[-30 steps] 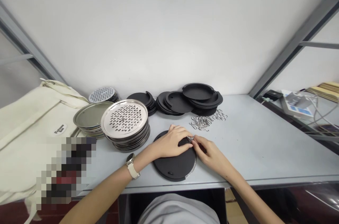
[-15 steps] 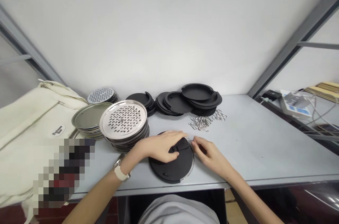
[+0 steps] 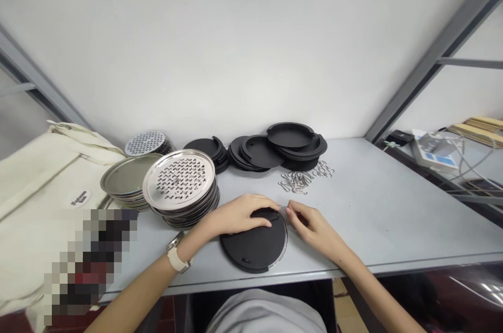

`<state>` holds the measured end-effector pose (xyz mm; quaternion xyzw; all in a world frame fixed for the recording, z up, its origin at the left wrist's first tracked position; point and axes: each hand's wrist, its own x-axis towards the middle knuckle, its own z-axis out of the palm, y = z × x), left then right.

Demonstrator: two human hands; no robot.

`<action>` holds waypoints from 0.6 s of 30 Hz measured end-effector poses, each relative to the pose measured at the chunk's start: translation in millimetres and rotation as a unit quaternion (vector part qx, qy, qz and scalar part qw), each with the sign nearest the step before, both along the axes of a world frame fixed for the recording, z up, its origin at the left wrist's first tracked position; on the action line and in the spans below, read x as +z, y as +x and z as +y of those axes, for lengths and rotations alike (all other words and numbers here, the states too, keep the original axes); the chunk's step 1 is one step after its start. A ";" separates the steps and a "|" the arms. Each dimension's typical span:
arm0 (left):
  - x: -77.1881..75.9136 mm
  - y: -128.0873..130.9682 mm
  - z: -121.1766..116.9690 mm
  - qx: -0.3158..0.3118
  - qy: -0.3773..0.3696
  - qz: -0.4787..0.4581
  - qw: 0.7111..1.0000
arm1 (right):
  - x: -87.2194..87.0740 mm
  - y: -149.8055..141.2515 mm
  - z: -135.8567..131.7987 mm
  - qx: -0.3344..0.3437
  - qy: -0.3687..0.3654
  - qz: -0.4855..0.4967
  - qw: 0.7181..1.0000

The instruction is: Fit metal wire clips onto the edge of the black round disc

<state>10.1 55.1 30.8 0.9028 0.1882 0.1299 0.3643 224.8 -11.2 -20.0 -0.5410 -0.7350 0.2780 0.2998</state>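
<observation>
A round black disc [image 3: 253,249] with a shiny metal rim along its right edge lies flat near the table's front. My left hand [image 3: 247,213] rests across its upper part, fingers over the far side and thumb on the face, gripping it. At the disc's upper right edge, my right hand [image 3: 308,223] has thumb and forefinger pinched on a small metal hook [image 3: 282,208]. The fingertips of both hands meet close to this hook, which is mostly hidden. Behind them lies a pile of similar metal hooks [image 3: 296,182], with more wire pieces [image 3: 323,169] beside it.
To the left stand a stack of perforated metal discs [image 3: 183,178], greenish discs [image 3: 128,175] and a grey perforated disc [image 3: 145,142]. Black discs [image 3: 206,148] and black trays [image 3: 293,136] are along the wall. Cream cloth bags [image 3: 51,186] cover the left end; a white box [image 3: 434,152] sits right.
My left hand drew back left from the hook, exposing a raised black part on the disc, then reached forward to it again. The disc shifted slightly left. My right hand stays pinched at the edge.
</observation>
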 end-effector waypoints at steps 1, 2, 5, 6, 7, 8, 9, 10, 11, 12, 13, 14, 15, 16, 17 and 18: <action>-0.3 1.3 0.6 -0.001 -0.002 0.004 1.000 | 0.4 1.1 0.1 0.000 -0.004 0.001 1.000; -1.5 2.6 1.3 -0.002 -0.002 0.006 1.000 | 1.1 2.3 0.1 0.000 -0.008 0.001 1.000; -11.0 6.7 3.5 0.024 -0.015 -0.022 0.999 | 4.1 6.9 0.5 -0.010 -0.016 -0.003 1.000; -15.6 8.4 3.6 0.044 -0.027 -0.040 0.998 | 5.3 8.9 0.7 -0.016 -0.016 -0.007 1.000; -20.1 10.4 3.3 0.062 -0.039 -0.052 0.996 | 6.5 10.9 0.9 -0.022 -0.013 -0.011 1.000; -24.0 12.6 2.6 0.082 -0.044 -0.056 0.994 | 7.7 12.9 1.2 -0.027 -0.008 -0.014 0.999; -27.2 15.1 1.6 0.103 -0.043 -0.057 0.992 | 8.7 14.8 1.6 -0.033 -0.002 -0.018 0.999; -29.4 17.8 0.5 0.118 -0.039 -0.055 0.991 | 9.6 16.4 2.1 -0.038 0.005 -0.021 0.999; -30.8 20.7 -0.7 0.129 -0.032 -0.055 0.990 | 10.0 17.6 2.8 -0.041 0.011 -0.023 0.999; -31.5 23.7 -1.7 0.136 -0.028 -0.055 0.989 | 10.1 18.3 3.7 -0.044 0.016 -0.024 0.999; -31.9 26.5 -2.4 0.141 -0.025 -0.056 0.988 | 9.7 18.6 4.9 -0.046 0.019 -0.024 0.998; -32.1 29.0 -2.8 0.147 -0.025 -0.057 0.987 | 8.9 18.5 6.4 -0.047 0.020 -0.024 0.998; -32.5 31.0 -2.9 0.154 -0.025 -0.057 0.986 | 7.8 18.1 8.3 -0.046 0.021 -0.025 0.998; -32.9 32.2 -2.8 0.160 -0.026 -0.055 0.985 | 6.4 17.7 10.6 -0.046 0.022 -0.028 0.998; -33.4 32.6 -2.6 0.165 -0.025 -0.055 0.984 | 5.0 17.2 13.3 -0.046 0.024 -0.033 0.998; -33.5 32.1 -2.4 0.165 -0.023 -0.053 0.985 | 3.6 17.0 16.2 -0.044 0.028 -0.039 0.998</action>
